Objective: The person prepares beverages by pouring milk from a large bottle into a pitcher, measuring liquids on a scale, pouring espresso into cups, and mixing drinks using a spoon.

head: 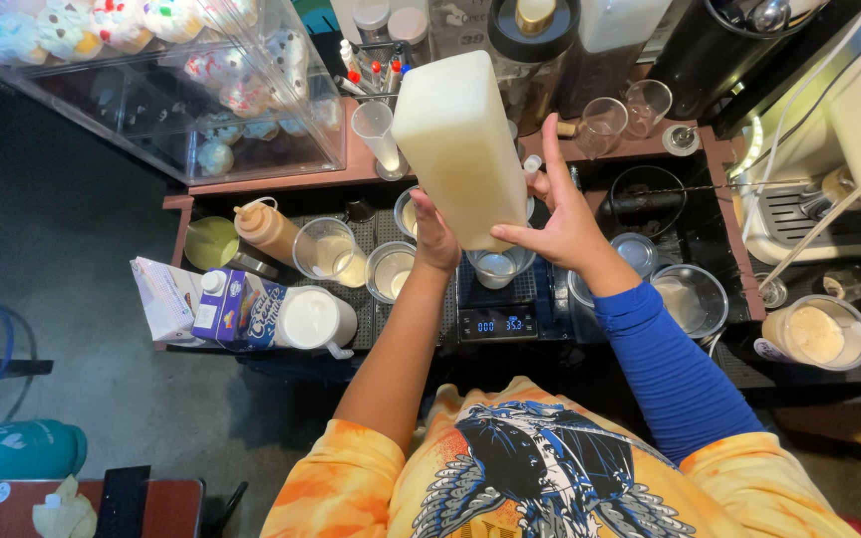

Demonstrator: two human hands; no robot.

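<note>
A: Nearest the body, a digital scale [496, 324] sat at the counter edge, display lit, with a clear cup [498, 265] on its platform.

B: Hands?

A: Left hand [436, 237] was wrapped around the lower end of a tall cream-coloured bottle [458, 139], fingers closed on it. Right hand [562, 221] was pressed to the bottle's other side, forefinger straight up, other fingers curled loosely at the mouth. Bottle was tipped mouth-down directly over the cup.

B: Step, by your reading?

A: Judged to be dosing liquid into the cup by weight. Next move would call for watching the display and righting the bottle promptly.

B: Counts?

A: One scale, one bottle in hand. Left of it: two cartons [201, 301], one white lidded jug [316, 319], one squeeze bottle [266, 229]. About three other clear cups stood near the scale. Farther back, three empty glasses [602, 124]. Far left, one clear display case [161, 80] of decorated cakes.
</note>
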